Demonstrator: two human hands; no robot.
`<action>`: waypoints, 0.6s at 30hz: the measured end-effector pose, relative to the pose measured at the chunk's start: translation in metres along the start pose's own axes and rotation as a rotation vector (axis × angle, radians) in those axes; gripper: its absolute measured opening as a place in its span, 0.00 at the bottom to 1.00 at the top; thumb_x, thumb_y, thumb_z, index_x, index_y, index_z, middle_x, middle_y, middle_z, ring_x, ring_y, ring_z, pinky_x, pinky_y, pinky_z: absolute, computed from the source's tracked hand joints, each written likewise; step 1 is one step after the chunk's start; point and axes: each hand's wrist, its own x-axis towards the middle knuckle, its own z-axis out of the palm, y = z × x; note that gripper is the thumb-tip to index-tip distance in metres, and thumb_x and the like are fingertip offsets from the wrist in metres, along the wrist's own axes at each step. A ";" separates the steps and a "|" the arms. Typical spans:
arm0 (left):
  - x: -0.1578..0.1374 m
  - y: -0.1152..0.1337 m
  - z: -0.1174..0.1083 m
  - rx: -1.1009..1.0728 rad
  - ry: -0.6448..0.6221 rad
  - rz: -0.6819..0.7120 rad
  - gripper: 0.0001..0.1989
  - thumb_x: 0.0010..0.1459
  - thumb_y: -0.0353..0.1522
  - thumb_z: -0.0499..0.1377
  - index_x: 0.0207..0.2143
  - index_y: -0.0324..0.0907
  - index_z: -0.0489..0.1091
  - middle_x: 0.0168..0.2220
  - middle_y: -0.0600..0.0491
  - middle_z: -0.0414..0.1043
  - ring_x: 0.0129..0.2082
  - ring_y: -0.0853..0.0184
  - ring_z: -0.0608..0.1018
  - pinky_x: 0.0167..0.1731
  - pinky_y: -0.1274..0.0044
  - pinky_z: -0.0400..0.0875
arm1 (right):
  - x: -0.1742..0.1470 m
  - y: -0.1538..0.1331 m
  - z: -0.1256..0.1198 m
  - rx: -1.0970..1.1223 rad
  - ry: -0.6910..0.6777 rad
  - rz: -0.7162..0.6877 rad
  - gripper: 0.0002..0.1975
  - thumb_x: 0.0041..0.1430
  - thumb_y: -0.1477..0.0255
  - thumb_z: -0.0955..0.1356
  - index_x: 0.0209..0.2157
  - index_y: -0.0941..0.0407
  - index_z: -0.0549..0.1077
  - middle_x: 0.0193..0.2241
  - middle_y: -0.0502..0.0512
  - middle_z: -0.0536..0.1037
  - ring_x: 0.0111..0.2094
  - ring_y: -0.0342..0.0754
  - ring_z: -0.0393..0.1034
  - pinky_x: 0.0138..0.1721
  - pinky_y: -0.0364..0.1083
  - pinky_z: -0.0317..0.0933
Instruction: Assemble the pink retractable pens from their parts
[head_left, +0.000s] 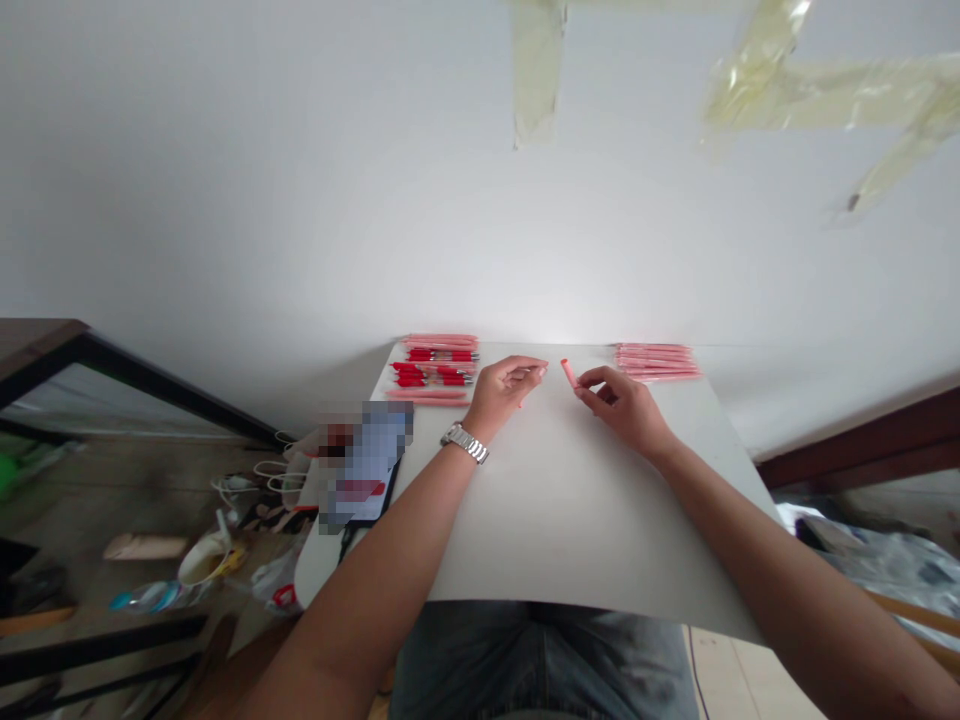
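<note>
Between my right hand's (624,402) thumb and fingertips stands a short pink pen part (568,371), tilted, with an orange upper end. My left hand (504,388), with a metal watch on its wrist, is closed in a pinch just left of it. A small pink bit shows under the left palm, but what those fingers hold is mostly hidden. The hands are apart. Left of them lie pink pens (441,342) and red pens (442,355) in several rows. Beyond my right hand is a bundle of pink pens (656,362).
The white table (555,520) meets the wall at the back. A phone (371,470), partly blurred, lies at its left edge with a cable. A bucket (206,560) and a plastic bottle (154,597) are on the floor at left. Plastic bags (892,560) lie at right.
</note>
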 end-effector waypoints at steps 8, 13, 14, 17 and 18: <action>0.001 0.004 -0.001 0.004 0.038 0.011 0.19 0.63 0.46 0.63 0.42 0.39 0.77 0.40 0.45 0.80 0.37 0.63 0.82 0.18 0.83 0.68 | 0.000 -0.003 -0.001 0.038 0.002 0.084 0.11 0.62 0.60 0.70 0.38 0.52 0.74 0.30 0.50 0.81 0.24 0.45 0.74 0.27 0.43 0.64; 0.001 0.005 -0.002 0.079 0.103 0.053 0.17 0.65 0.46 0.60 0.41 0.41 0.75 0.41 0.47 0.80 0.35 0.67 0.82 0.25 0.81 0.73 | 0.001 0.001 -0.002 0.030 0.045 0.115 0.11 0.60 0.59 0.71 0.38 0.52 0.74 0.26 0.50 0.79 0.24 0.46 0.72 0.27 0.44 0.63; 0.001 0.005 -0.002 0.096 0.115 0.065 0.17 0.66 0.46 0.59 0.41 0.41 0.75 0.41 0.48 0.80 0.33 0.68 0.82 0.26 0.80 0.73 | 0.001 0.003 -0.002 0.042 0.055 0.111 0.12 0.60 0.59 0.71 0.37 0.52 0.73 0.28 0.51 0.80 0.25 0.46 0.72 0.28 0.45 0.64; 0.000 0.003 -0.004 0.174 0.136 0.096 0.16 0.68 0.45 0.57 0.40 0.42 0.74 0.39 0.50 0.80 0.25 0.72 0.79 0.24 0.80 0.71 | 0.003 0.009 0.000 0.124 0.081 0.069 0.13 0.60 0.58 0.72 0.35 0.53 0.72 0.32 0.55 0.81 0.30 0.48 0.75 0.34 0.47 0.68; 0.000 0.003 -0.004 0.212 0.143 0.112 0.15 0.69 0.45 0.56 0.39 0.43 0.73 0.39 0.50 0.80 0.23 0.73 0.77 0.24 0.79 0.70 | 0.003 0.010 0.001 0.166 0.080 0.055 0.14 0.60 0.58 0.72 0.36 0.53 0.71 0.33 0.55 0.81 0.32 0.49 0.76 0.36 0.48 0.69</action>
